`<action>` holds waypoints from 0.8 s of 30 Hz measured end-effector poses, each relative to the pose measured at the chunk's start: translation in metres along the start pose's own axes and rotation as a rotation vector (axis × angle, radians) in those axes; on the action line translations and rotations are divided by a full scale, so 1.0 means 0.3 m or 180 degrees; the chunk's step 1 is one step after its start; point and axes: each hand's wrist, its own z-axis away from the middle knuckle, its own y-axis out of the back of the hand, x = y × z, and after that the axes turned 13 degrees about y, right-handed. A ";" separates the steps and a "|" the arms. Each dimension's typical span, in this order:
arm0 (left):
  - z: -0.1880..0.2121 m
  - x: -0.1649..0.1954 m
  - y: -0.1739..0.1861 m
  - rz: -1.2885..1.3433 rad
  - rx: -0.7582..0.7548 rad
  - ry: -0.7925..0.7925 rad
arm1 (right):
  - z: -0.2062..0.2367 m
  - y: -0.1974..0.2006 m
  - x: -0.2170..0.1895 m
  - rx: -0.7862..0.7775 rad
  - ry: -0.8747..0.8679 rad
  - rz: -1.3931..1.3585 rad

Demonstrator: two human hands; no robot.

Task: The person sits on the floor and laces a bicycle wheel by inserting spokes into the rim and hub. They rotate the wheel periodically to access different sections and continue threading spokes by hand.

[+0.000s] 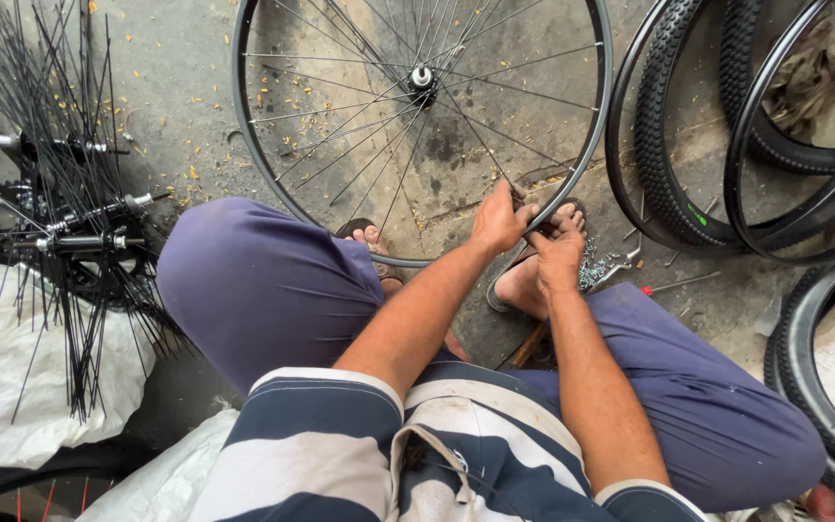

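- We see a bicycle wheel (pixel 417 126) standing nearly upright on the concrete floor (pixel 176 87), its lower rim resting between the person's sandalled feet.
- The left hand (pixel 500 220) is closed around the lower right part of the rim, fingers curled over it where a spoke meets the rim.
- The right hand (pixel 558 253) lies just beside the left, lower and to the right, its fingers bent against the rim; we cannot tell whether it pinches anything small.
- The two hands are almost touching, both at the same stretch of rim.
- The hub (pixel 422 82) sits near the top of the view, with thin spokes running out from it to the rim.
- Small metal parts (pixel 593 271) lie in a heap on the floor just right of the right hand, next to the foot.
- To the right, several black knobbly tyres (pixel 669 164) and bare rims lie overlapping on the floor.
- To the left, a bundle of loose black spokes (pixel 60 222) fans out over hubs with axles (pixel 79 242) and a white sack (pixel 12 367).
- Yellowish flecks are scattered over the floor around the wheel.
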 end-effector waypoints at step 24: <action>0.005 -0.027 -0.011 0.0425 -0.0257 -0.0414 | 0.021 -0.009 -0.059 0.0047 0.0085 -0.0312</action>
